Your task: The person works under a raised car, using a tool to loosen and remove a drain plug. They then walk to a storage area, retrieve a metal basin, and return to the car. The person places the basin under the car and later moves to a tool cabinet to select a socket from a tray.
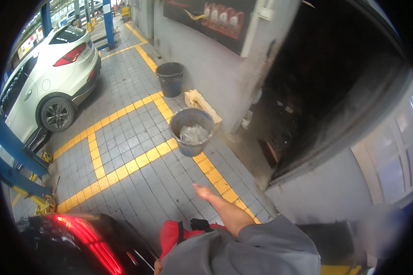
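My right arm reaches forward over the grey tiled floor, and my right hand (202, 191) is in mid-air with its fingers loosely apart and nothing visible in it. Nearest ahead of it stands a dark bucket (192, 146) with crumpled clear plastic (194, 134) inside; the hand does not touch it. Only a small part of my left hand (157, 266) shows at the lower edge, beside the dark car (92, 243) with its red tail light lit. Its fingers are hidden. Red and black fabric (170, 237) shows below my grey top.
A second dark bucket (170, 82) and a pale wooden block (202, 106) stand along the wall. A white car (55, 78) is parked at the left near blue lift posts (20, 149). Yellow lines (137, 160) cross the floor. A dark doorway (316, 91) opens at the right.
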Motion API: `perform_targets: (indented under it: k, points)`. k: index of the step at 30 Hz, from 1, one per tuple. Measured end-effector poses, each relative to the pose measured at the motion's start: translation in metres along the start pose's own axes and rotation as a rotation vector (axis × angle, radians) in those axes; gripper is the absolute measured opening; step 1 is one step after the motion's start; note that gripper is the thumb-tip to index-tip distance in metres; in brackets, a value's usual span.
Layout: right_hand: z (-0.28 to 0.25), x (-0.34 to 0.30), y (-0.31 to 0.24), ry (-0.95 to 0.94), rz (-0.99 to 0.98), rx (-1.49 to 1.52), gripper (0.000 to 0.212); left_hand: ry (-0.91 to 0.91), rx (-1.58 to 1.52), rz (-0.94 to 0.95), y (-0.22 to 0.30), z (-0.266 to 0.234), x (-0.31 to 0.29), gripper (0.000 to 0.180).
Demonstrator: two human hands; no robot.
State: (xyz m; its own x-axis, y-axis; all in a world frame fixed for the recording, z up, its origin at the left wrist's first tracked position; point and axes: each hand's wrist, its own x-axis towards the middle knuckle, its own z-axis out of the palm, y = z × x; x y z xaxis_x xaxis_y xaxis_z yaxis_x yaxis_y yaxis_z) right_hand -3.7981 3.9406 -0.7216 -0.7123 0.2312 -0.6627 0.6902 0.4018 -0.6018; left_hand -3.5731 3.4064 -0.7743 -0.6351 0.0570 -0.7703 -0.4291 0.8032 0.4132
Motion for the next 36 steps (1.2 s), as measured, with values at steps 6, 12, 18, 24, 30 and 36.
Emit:
perform_targets:
  k: [6, 12, 18, 24, 30, 36]
  points:
    - [0.035, 0.143, -0.325, -0.337, -0.413, 0.239, 0.065, -0.090, -0.105, -0.190, 0.075, -0.115, 0.152, 0.035]
    - [-0.016, 0.345, -0.336, -0.078, -0.024, 0.136, 0.071, -0.026, -0.172, -0.163, 0.188, -0.325, 0.362, 0.028]
    - [-0.128, 0.430, -0.257, 0.395, 0.472, 0.412, 0.069, 0.325, -0.344, 0.120, 0.410, -0.631, 0.564, 0.038]
    - [-0.214, 0.640, -0.400, 0.186, 0.662, 0.619, 0.049, 0.394, -0.491, 0.163, 0.564, -0.786, 0.712, 0.040]
    - [-0.272, 0.932, -0.714, 0.040, 0.344, 0.394, 0.056, -0.026, 0.102, -0.125, 0.579, -0.752, 0.826, 0.046]
    - [-0.268, 1.113, -1.120, -0.224, -0.403, 0.313, 0.068, -0.166, -0.191, -0.312, 0.632, -0.722, 0.947, 0.024]
